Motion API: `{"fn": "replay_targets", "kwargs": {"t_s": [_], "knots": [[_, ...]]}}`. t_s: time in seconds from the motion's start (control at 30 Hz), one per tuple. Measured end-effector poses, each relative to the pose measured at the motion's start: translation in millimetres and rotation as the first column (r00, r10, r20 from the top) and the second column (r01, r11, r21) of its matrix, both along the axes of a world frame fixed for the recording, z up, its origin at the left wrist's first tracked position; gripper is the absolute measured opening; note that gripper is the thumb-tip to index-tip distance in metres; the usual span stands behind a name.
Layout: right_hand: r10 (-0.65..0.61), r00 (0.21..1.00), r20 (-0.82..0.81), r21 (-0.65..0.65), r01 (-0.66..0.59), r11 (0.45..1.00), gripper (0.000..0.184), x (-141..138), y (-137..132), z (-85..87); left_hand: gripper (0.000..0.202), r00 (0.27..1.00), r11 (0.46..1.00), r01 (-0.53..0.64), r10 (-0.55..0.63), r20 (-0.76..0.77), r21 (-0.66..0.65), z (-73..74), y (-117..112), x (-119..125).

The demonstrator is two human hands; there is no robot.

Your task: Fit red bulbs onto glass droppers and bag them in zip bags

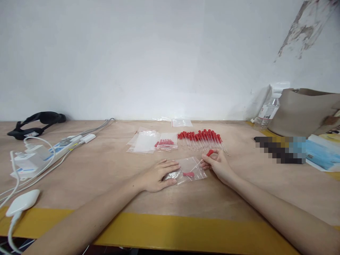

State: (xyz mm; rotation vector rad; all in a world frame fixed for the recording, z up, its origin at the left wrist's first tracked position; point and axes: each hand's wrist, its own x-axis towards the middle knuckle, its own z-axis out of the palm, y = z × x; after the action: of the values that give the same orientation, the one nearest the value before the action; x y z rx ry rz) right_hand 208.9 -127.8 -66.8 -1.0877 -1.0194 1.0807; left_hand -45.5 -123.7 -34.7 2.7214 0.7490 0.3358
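Note:
My left hand point(160, 175) lies flat, fingers apart, on the closed-off end of a clear plastic bag point(195, 164). Inside or under the film of that bag shows one red rubber bulb point(188, 174). Between thumb and fingers, my right hand point(218, 164) pinches a dropper point(209, 153) by its red bulb end. Its thin clear tube slants down-left over or into the bag's right side; which of the two I cannot tell. Behind the hands is a row of several red-bulbed droppers point(202, 136), tubes toward me. Left of it, a filled bag point(170, 141) shows several red bulbs.
Flat clear bags point(145, 141) are stacked behind my left hand. Another packet point(182, 123) lies by the wall. A power strip point(62, 148) with cables and a black headset strap point(39, 122) occupy the left. On the right are a bottle point(268, 111), a grey-brown container point(300, 111) and blue masks point(321, 152).

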Motion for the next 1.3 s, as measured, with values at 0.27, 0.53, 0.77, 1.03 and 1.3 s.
{"fn": "replay_targets", "kwargs": {"t_s": [0.27, 0.53, 0.77, 1.03, 1.3], "knots": [[-0.065, 0.99, -0.129, -0.042, 0.06, 0.997, 0.046, 2.4, 2.1, 1.8, 0.052, 0.977, 0.989, -0.14, 0.133, 0.167, 0.035, -2.8, -4.8, 0.9], [0.097, 0.995, 0.014, -0.072, -0.095, 0.993, 0.037, 6.4, 0.3, 2.1, 0.035, 0.966, 0.983, -0.182, 0.185, 0.183, -0.03, -2.7, -4.3, 1.7], [0.134, 0.955, 0.264, -0.045, -0.126, 0.991, 0.036, 13.1, -0.6, 5.4, 0.03, 0.97, 0.988, -0.138, 0.149, 0.193, -0.067, -1.3, -4.4, 1.7], [0.279, 0.786, 0.552, -0.053, -0.301, 0.952, 0.032, 22.9, 4.5, -5.0, 0.049, 0.98, 0.989, -0.144, 0.146, 0.136, -0.027, -2.4, -4.1, 0.2], [0.323, 0.703, 0.633, -0.062, -0.37, 0.927, 0.029, 16.9, -2.9, -1.2, 0.058, 0.991, 0.993, -0.117, 0.116, 0.07, 0.015, -8.0, 1.1, -1.8]]}}
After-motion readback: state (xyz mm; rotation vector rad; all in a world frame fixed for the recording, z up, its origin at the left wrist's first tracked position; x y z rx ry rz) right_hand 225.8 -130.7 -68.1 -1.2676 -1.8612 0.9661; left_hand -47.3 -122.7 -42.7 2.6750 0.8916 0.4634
